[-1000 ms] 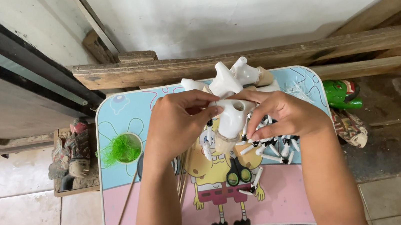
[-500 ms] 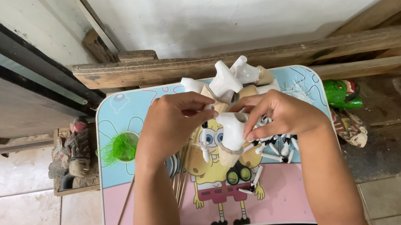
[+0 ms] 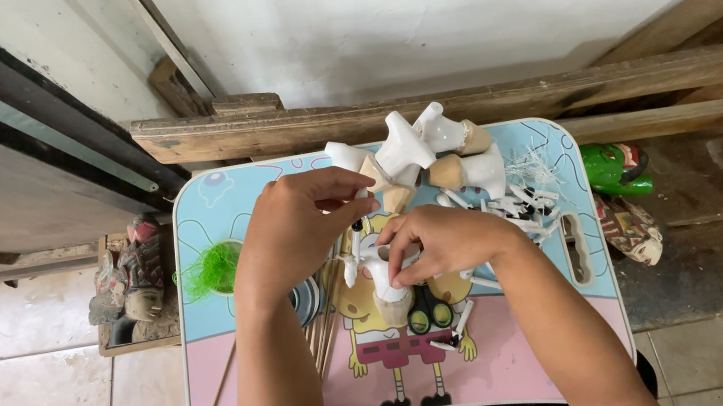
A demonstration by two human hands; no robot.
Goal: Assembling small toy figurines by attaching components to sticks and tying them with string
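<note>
Both hands meet over a small lap table (image 3: 216, 201) printed with a cartoon figure. My right hand (image 3: 438, 240) grips a small white figure with a tan base (image 3: 386, 286), held upright over the table's middle. My left hand (image 3: 296, 228) pinches a thin white piece at the top of that figure, fingers closed on it. Behind the hands, at the table's far edge, stands a cluster of white figures with tan bases (image 3: 415, 156). Black-handled scissors (image 3: 430, 315) lie just below the held figure.
White feather pieces and scraps (image 3: 524, 198) are scattered at the table's right. A green fluffy tuft (image 3: 210, 270) lies at its left, thin wooden sticks (image 3: 326, 325) lie beside my left forearm. A carved mask (image 3: 131, 288) sits on the floor left, a green mask (image 3: 616, 169) right. Wooden planks run behind.
Both hands have come down and toward me with the white figure, away from the cluster at the far edge. The left fingers now pinch at its top.
</note>
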